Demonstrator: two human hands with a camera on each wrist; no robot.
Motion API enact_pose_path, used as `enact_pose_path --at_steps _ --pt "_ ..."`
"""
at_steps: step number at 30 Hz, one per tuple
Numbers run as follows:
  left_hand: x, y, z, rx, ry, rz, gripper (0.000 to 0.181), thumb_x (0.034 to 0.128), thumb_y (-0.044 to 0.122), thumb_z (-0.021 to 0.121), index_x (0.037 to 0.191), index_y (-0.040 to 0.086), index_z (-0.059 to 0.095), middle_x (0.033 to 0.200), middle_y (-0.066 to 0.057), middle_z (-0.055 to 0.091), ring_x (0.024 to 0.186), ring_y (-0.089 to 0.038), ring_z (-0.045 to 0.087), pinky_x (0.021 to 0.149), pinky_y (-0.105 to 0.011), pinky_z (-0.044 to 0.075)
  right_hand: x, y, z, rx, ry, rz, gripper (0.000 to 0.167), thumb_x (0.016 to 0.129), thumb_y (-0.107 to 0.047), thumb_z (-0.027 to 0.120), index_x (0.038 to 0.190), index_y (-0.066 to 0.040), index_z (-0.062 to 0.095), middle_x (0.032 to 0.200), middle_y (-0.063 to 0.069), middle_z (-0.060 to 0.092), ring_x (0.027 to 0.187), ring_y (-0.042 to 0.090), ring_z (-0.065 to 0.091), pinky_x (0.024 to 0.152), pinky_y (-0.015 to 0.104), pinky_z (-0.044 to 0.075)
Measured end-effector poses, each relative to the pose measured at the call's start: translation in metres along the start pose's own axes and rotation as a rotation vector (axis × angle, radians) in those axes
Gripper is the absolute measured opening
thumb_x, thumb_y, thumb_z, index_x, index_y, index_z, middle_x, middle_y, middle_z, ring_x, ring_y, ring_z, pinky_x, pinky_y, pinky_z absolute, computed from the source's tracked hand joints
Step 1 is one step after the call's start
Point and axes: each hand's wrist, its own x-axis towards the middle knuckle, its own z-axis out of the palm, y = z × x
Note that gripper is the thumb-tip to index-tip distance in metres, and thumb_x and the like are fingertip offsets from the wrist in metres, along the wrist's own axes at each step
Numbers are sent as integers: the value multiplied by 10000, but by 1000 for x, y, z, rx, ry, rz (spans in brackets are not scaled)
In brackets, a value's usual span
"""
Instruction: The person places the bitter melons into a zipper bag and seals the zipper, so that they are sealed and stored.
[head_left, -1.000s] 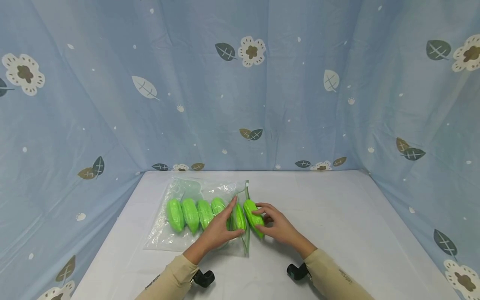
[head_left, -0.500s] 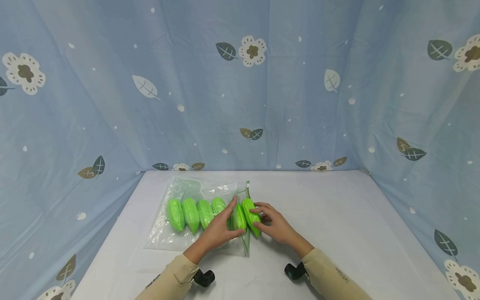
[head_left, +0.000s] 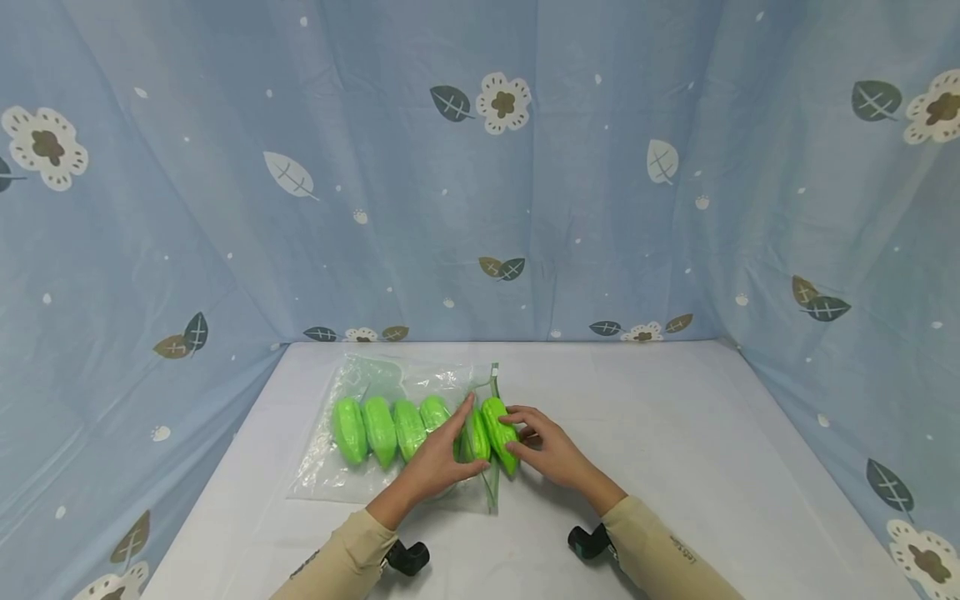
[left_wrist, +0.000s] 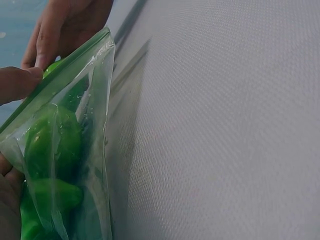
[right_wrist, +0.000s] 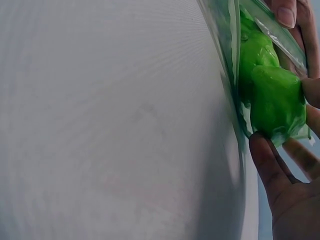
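A clear zip bag (head_left: 318, 479) lies on the table with several bright green, elongated, ridged gourd-like vegetables (head_left: 350, 430) in a row inside. My left hand (head_left: 435, 462) holds the bag's mouth at the right end, thumb and forefinger spread apart. In the left wrist view a thumb (left_wrist: 17, 84) lies on the green zip edge. My right hand (head_left: 551, 450) grips another green vegetable (head_left: 498, 435) at the mouth, beside the nearest one inside. The right wrist view has its fingers (right_wrist: 270, 162) against the end of that vegetable (right_wrist: 277, 102). The left palm hides part of the row.
The white-covered table (head_left: 645, 417) extends to the right of the bag. A blue floral curtain (head_left: 405, 208) stands along the back and both sides. Black wrist-camera mounts (head_left: 408, 557) stick out below the sleeves.
My right hand has shifted slightly left with the green vegetable, bringing it closer to the bag's mouth and the one inside. The left hand and the bag have stayed almost still.
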Motion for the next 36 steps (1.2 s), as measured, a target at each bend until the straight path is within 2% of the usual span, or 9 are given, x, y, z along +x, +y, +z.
enact_pose_path --at_steps 3,6,10,14,23,29,36 --pt "0 0 0 -6 -1 4 1053 855 298 841 1646 136 167 1640 -139 298 1448 -395 372 1131 -571 383 0 1 1 1 -1 -8 390 992 -36 644 1367 40 567 1499 291 437 1048 433 629 944 639 504" --pt "-1 1 0 -18 -2 1 1055 852 287 845 1647 139 167 1639 -142 301 1448 -399 371 1129 -580 380 4 18 4 -7 3 -15 401 992 -72 659 1378 -3 575 1508 256 445 1050 407 636 941 617 517" --pt "-1 2 0 -30 -5 -9 1059 851 270 847 1648 143 162 1637 -146 305 1448 -404 368 1132 -586 373 7 41 8 -41 3 -15 397 1012 -174 655 1397 -107 589 1522 164 462 1061 313 653 942 507 553" --pt "-1 2 0 -26 -9 -15 1065 848 280 848 1648 137 158 1635 -151 306 1442 -408 376 1130 -582 379 7 41 8 -58 -10 -13 391 1030 -233 631 1409 -146 592 1525 127 466 1080 272 658 952 443 558" --pt "-1 2 0 -13 -19 -8 1081 840 298 854 1650 157 153 1641 -140 296 1443 -393 381 1129 -566 388 9 41 12 -69 -9 -18 394 1030 -242 631 1411 -147 594 1518 126 468 1074 280 662 956 487 551" --pt "-1 2 0 -22 -20 -6 1083 841 284 855 1650 149 148 1650 -135 277 1452 -389 367 1135 -567 379 11 39 13 -34 -9 -18 400 1019 -235 649 1408 -156 597 1522 119 464 1075 281 663 966 503 547" --pt "-1 2 0 -15 -18 4 1078 846 285 852 1650 150 147 1659 -114 257 1459 -376 359 1136 -558 381 12 31 18 -26 10 -2 402 1002 -128 660 1396 -81 594 1509 181 462 1071 355 655 942 538 552"
